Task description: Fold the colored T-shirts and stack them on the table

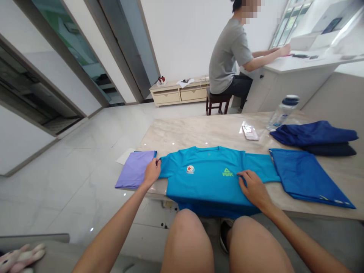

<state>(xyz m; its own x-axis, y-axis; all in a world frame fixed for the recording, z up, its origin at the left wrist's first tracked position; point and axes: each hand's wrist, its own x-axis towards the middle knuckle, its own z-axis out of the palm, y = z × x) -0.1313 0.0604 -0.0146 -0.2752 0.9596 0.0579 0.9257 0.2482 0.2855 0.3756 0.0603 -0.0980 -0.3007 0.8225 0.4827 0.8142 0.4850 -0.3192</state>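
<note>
A bright blue T-shirt (204, 182) lies spread face up on the marble-topped table, its sleeves out to both sides and its lower part hanging over the near edge. It bears a round badge and a green logo. At the left sleeve's end, my left hand (152, 171) is closed with its fingertips pinching the cloth. My right hand (253, 188) rests on the shirt's right side beside the logo, fingers stretched out and apart. A folded purple garment (132, 170) lies next to my left hand. To the right, the other sleeve touches a folded darker blue garment (307, 178).
Dark blue clothes (315, 133) are piled at the table's right, near a clear water bottle (283, 113). A phone-like flat object (250, 132) lies on the table (182, 131). Beyond, a person in a grey shirt (227, 57) sits on a stool (217, 100) at a white counter (301, 62).
</note>
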